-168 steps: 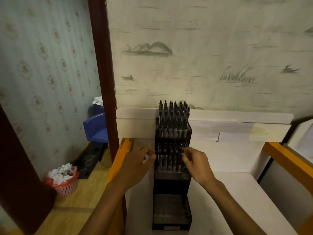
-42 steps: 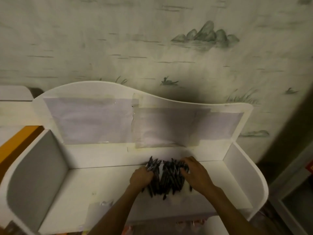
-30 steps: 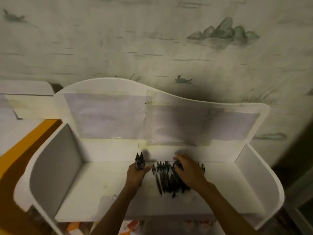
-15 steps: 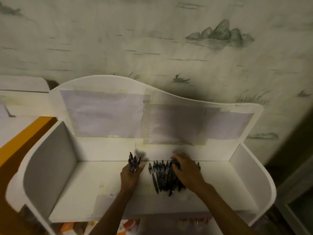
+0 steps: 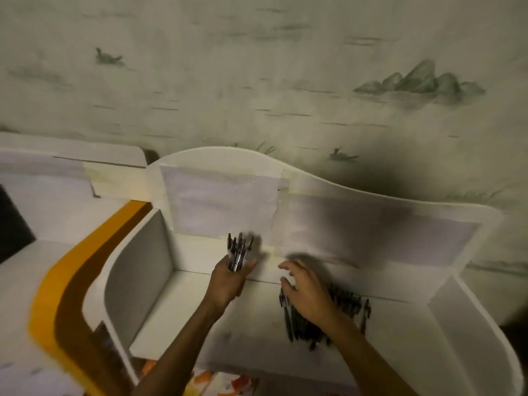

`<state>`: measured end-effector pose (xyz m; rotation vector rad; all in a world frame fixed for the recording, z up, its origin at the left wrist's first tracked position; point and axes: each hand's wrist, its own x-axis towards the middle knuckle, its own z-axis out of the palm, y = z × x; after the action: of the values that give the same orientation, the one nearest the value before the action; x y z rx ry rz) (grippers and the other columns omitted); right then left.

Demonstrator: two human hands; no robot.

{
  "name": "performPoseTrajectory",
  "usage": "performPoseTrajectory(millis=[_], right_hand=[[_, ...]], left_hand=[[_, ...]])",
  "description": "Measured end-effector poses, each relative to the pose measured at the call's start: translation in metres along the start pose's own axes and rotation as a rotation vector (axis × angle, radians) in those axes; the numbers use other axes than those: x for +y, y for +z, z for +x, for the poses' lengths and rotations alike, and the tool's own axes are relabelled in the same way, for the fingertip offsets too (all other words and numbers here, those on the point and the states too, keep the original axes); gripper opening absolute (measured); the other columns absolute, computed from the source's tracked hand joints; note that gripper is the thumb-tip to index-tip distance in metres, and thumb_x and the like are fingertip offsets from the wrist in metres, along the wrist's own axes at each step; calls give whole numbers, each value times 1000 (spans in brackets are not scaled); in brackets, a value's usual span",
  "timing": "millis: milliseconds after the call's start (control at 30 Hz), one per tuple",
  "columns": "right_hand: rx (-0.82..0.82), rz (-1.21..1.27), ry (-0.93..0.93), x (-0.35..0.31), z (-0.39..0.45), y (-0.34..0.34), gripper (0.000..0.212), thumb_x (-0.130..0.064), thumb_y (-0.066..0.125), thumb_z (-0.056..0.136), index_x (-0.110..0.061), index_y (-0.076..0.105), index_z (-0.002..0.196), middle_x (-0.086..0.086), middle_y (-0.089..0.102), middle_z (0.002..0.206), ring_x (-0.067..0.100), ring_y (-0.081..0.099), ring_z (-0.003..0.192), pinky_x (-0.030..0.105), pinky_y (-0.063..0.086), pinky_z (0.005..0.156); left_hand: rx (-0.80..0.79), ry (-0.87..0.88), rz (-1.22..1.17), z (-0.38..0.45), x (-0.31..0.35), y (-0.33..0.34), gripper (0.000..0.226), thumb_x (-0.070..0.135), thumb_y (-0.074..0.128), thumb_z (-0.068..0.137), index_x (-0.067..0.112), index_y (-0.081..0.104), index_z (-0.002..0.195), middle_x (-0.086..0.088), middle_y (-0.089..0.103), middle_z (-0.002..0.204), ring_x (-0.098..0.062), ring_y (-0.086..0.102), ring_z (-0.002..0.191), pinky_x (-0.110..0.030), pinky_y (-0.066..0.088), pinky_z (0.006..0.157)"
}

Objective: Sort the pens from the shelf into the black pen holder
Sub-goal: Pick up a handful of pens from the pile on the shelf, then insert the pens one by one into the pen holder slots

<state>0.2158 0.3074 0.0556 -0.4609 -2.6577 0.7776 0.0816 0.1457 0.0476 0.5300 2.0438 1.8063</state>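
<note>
Gripping a bundle of pens (image 5: 238, 252), the left hand (image 5: 228, 281) is clamped; right hand (image 5: 307, 292) hovers loosely spread over the pile (image 5: 343, 307).

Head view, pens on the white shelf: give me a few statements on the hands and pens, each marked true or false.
1. The left hand grips a bunch of pens. True.
2. The right hand holds a pen upright. False: its fingers are spread over the pile of pens lying on the white shelf.
3. The black pen holder stands between the hands. False: it cannot be made out in this view.
4. The bunch points up, toward the wall. True.
</note>
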Motion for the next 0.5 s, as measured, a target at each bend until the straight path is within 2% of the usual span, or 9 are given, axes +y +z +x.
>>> performPoseTrajectory(millis=[167, 233, 333, 367, 433, 467, 500], right_hand=[[-12, 14, -141, -57, 37, 17, 31, -34, 53, 98, -33, 53, 129, -12, 53, 133, 8, 52, 119, 33, 49, 100], [-7, 21, -191, -81, 49, 23, 32, -33, 53, 98, -30, 54, 130, -10, 55, 133, 10, 54, 119, 34, 48, 100], [-1, 27, -258, -119, 60, 35, 32, -32, 53, 98, -28, 55, 130, -10, 56, 129, 11, 56, 114, 32, 50, 95], [-1, 30, -281, -133, 63, 39, 32, -31, 53, 98, -28, 55, 129, -10, 57, 127, 10, 57, 112, 32, 50, 94], [-9, 43, -326, -161, 67, 49, 32, -31, 53, 98, -28, 55, 130, -10, 56, 126, 10, 56, 112, 31, 50, 94], [-17, 51, -347, -176, 69, 54, 32, -31, 53, 98, -28, 55, 130, -10, 56, 126, 10, 56, 113, 31, 50, 95], [-25, 56, -365, -193, 70, 59, 33, -31, 53, 98, -28, 54, 131, -9, 55, 127, 11, 55, 114, 32, 50, 96]], left_hand=[[87, 88, -25, -7, 39, -55, 31, 50, 82, 73, 25, 65, 78, 6, 59, 60, -11, 42, 47, -24, 38, 44], [157, 134, -4, -13, 49, -77, 26, 51, 82, 73, 29, 68, 77, 13, 62, 59, -2, 47, 47, -17, 40, 46], [252, 215, 58, -29, 59, -112, 42, 66, 74, 70, 28, 71, 85, 13, 66, 62, 4, 56, 54, -10, 43, 50], [279, 227, 80, -33, 60, -124, 50, 70, 71, 69, 26, 71, 92, 7, 70, 71, 1, 61, 59, -12, 46, 52], [320, 239, 132, -41, 63, -154, 47, 68, 67, 76, 30, 70, 104, -1, 72, 93, -12, 68, 74, -29, 55, 60], [338, 245, 140, -45, 64, -170, 40, 63, 66, 80, 33, 69, 105, 2, 71, 94, -13, 69, 77, -32, 55, 59], [354, 250, 128, -48, 65, -187, 34, 60, 67, 83, 31, 70, 101, 4, 71, 89, -11, 68, 70, -35, 50, 53]])
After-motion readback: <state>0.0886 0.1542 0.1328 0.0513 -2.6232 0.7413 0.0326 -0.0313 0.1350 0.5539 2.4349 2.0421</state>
